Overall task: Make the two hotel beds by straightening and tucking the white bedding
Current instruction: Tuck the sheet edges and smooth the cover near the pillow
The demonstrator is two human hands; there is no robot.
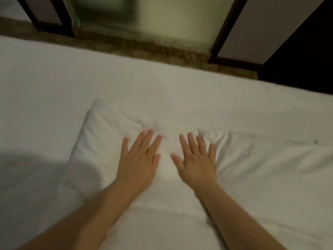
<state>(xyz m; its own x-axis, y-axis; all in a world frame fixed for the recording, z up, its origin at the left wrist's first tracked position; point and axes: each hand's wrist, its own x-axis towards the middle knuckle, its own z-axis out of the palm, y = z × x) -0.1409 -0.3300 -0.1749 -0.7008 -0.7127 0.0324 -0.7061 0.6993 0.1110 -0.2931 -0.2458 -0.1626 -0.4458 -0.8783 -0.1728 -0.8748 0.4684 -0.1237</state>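
The bed (54, 78) is filling most of the view, its white sheet stretching from 9 o'clock to 3 o'clock. The pillow (97, 141) is lying on it at the centre, reaching toward 6 o'clock and creasing at its far edge. A brown floor (144, 46) strip is running along the bed's far side at 12 o'clock. The left hand (138, 165) is pressing flat on the pillow, fingers (146, 141) straight and spread, gripping nothing. The right hand (197, 165), just beside it at its 3 o'clock, is pressing likewise with straight fingers, slightly blurred.
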